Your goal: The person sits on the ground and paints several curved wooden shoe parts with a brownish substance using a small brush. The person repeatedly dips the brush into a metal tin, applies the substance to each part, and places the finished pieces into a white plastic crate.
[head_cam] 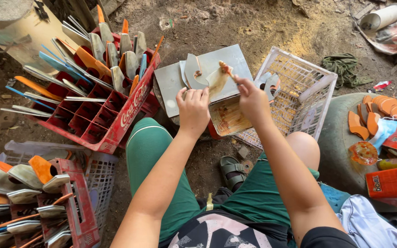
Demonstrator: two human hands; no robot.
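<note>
The left hand [193, 106] is closed, its fingers curled over the near end of a grey shoe sole [195, 73]. The sole lies flat on a grey board [171, 82] in front of the person's knees. Its long axis runs away from the person, and its far end points toward the dirt ground.

The right hand [252, 100] is closed in a pinch on a small brush [226, 69]. The brush is tilted, and its tip points up and to the left, touching a pale sole piece that is wet with brown glue, just beside the grey sole.

Between the two hands, below the board, stands an open tin [228, 117] with brownish glue inside.

To the right of the tin is a white plastic basket [309, 87]; a few grey soles lie in it, near its left wall. Further to the right, orange soles [375, 110] are on a round grey surface, near some red cardboard boxes [387, 183].

To the left, a red bottle crate [116, 117] is tilted, and many soles, grey, orange and blue, stand upright in its compartments. In the lower left corner, a second red crate [76, 206] holds grey and orange soles that lie on their sides, and it stands beside another white basket [101, 177].
</note>
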